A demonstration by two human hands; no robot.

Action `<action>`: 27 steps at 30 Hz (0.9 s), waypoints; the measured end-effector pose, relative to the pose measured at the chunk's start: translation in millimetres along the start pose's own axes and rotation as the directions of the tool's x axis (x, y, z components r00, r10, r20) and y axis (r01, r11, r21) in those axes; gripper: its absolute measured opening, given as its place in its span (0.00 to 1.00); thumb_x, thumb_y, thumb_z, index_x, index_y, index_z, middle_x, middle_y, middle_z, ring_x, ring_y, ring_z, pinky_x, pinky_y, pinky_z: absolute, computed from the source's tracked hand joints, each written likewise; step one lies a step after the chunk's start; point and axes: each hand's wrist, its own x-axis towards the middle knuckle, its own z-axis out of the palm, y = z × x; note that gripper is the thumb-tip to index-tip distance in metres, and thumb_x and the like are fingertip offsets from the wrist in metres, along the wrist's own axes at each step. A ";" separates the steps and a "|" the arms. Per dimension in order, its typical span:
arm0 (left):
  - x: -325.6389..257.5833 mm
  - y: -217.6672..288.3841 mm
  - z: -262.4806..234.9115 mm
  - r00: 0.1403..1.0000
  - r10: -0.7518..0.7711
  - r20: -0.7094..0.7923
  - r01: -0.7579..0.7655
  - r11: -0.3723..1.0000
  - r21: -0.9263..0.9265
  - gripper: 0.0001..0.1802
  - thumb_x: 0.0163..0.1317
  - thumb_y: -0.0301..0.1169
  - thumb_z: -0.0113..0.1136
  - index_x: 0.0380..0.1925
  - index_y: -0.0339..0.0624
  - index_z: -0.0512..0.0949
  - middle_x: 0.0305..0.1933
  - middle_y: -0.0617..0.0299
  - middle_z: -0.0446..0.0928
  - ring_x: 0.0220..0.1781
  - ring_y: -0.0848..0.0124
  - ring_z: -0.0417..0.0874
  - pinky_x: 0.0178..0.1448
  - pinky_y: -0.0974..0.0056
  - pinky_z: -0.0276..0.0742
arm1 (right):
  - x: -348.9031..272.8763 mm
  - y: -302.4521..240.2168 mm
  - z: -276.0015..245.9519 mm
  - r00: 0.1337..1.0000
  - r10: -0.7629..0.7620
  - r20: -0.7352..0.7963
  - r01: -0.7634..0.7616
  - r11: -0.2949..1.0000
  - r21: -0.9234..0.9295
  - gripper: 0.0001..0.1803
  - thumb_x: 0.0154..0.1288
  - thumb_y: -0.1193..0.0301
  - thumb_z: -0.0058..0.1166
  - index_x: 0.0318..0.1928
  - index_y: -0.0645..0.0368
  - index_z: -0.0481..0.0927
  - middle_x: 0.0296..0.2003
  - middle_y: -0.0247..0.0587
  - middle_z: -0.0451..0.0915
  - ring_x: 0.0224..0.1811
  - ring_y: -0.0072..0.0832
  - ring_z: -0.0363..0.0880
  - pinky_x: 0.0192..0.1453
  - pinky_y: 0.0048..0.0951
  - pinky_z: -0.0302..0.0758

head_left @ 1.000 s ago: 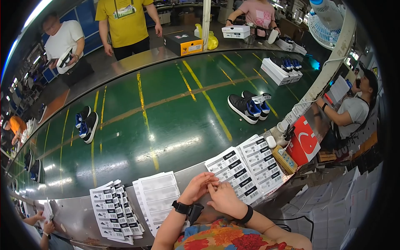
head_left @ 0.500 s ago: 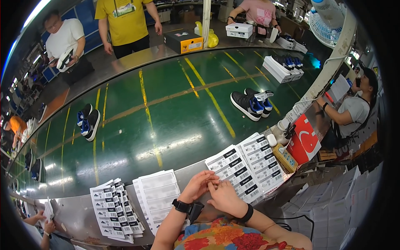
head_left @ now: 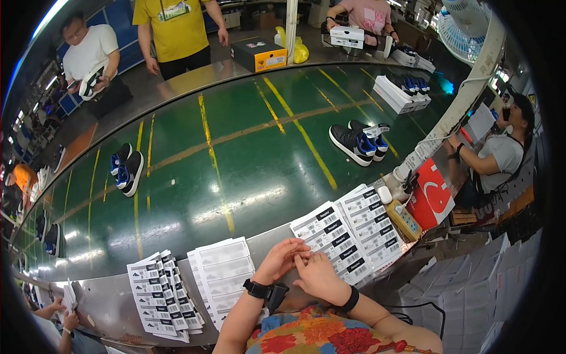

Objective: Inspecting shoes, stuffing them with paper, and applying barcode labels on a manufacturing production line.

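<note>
My left hand [head_left: 282, 258] and my right hand [head_left: 321, 277] meet at the near edge of the bench, their curled fingertips pressed together. Anything pinched there is too small or hidden to make out. Just beyond my right hand lies a stack of label sheets [head_left: 330, 239] with black bars and barcodes. A second label stack [head_left: 374, 227] overlaps it on the right. To the left of my left hand are sheets with pale blank strips [head_left: 224, 274], and further left a fanned pile of printed labels [head_left: 159, 295].
A green conveyor belt [head_left: 177, 218] carries pairs of black-and-blue sneakers [head_left: 361, 143] [head_left: 127, 170] and white shoeboxes [head_left: 396, 94]. A power strip [head_left: 402, 220] and red bag [head_left: 433, 192] sit right, beside a post [head_left: 436, 138]. Several people stand or sit around the belt.
The belt with its sneakers has shifted slightly to the right. Across the belt, the person in pink has tilted the white shoebox. My hands stay together, almost unmoved.
</note>
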 end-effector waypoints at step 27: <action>-5.7 3.5 4.1 1.000 0.014 0.003 -0.014 0.999 0.035 0.15 0.74 0.35 0.47 0.54 0.38 0.71 0.50 0.53 0.79 0.53 0.62 0.81 0.60 0.58 0.77 | 2.0 -3.4 1.6 1.000 -0.011 -0.014 0.011 1.000 -0.023 0.39 0.49 0.57 0.68 0.57 0.68 0.71 0.39 0.55 0.80 0.42 0.48 0.78 0.52 0.43 0.70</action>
